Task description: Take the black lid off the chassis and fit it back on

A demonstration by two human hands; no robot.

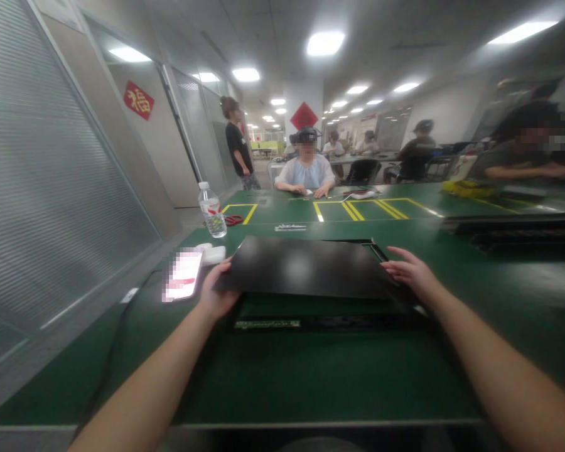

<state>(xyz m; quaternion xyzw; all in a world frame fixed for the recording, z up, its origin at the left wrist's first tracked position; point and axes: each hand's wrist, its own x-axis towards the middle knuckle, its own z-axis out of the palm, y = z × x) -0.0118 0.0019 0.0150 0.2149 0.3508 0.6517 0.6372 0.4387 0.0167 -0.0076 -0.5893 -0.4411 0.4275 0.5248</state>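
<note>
green table, black panel hides left hand fingers, phone blurred

I count one black panel, one phone, one water bottle, one pair of red scissors at left, and two red wall signs.

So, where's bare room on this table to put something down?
Bare: the near strip of table between the forearms, and the stretch right of the right hand, before the black trays. Crowded: left of the left hand on the black panel: phone, bottle, scissors.
</note>
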